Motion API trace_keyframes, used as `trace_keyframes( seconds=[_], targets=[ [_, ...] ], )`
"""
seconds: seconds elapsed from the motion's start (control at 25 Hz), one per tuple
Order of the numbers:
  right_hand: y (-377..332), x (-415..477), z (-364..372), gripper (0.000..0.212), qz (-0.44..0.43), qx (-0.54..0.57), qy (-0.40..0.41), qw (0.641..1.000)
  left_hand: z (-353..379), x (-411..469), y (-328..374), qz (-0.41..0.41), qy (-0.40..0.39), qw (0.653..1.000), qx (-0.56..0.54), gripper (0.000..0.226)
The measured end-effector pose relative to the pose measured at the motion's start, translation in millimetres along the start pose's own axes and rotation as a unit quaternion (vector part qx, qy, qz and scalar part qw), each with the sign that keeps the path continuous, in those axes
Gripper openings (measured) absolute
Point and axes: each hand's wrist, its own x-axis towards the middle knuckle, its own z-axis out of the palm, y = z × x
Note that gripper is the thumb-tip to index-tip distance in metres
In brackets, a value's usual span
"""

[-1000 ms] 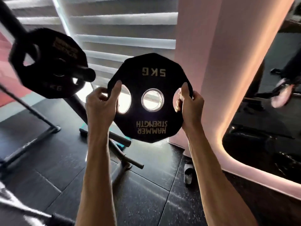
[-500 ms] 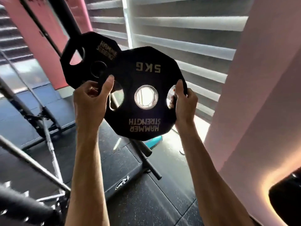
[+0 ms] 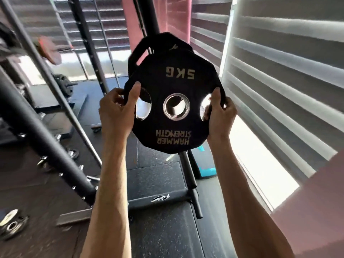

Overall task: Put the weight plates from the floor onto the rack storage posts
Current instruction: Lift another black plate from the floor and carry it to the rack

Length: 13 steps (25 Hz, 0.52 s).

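Floor (image 3: pixel 158 233): dark speckled rubber tiles, far below the fingers, running under both forearms.
Room: slatted blinds (image 3: pixel 279 75) fill the side right of the right fingers, with daylight glaring through the gaps; a pink wall (image 3: pixel 316 216) edges in low on the right; more blinds and a pink strip stand behind the rack.
Rack (image 3: pixel 149 17): black upright rising above and behind the fingers; its base bar (image 3: pixel 167 199), with a white logo, lies on the floor below the wrists.
On the rack: a second plate (image 3: pixel 162 40) sits just above the fingers, behind the held one and mostly hidden by it.
Plate (image 3: pixel 178 86): black, many-sided, marked 5KG and HAMMER STRENGTH upside down; upright in the air between the two sets of fingers, in front of the upright; its steel-ringed centre hole lies midway between the thumbs; whether a post enters it cannot be told.
Left hand (image 3: pixel 115 110): clenched on the plate's left rim, thumb on the front face beside the left cut-out, fingers (image 3: pixel 114 94) curled behind.
Right hand (image 3: pixel 220 116): grasping the right rim likewise, thumb beside the right cut-out.
Low post (image 3: pixel 189 174): black bar slanting down to the floor from under the plate, below the fingers.
Teal block (image 3: pixel 206 170): on the floor just right of that bar.
Small discs (image 3: pixel 11 224): blurred, silver-hubbed, far down left of the left fingers.
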Motion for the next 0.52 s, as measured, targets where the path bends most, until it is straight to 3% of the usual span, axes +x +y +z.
trace_keyframes(
  seconds=[0.28, 0.52],
  targets=[
    [6, 16, 18, 0.034, -0.045, 0.028, -0.009, 0.999, 12, 19, -12, 0.023, 0.011, 1.000, 0.001, 0.052],
    [18, 32, 32, 0.025, -0.119, -0.009, -0.031, 0.992, 30, 33, -28, 0.048, 0.026, 0.998, -0.008, 0.040]
  ],
)
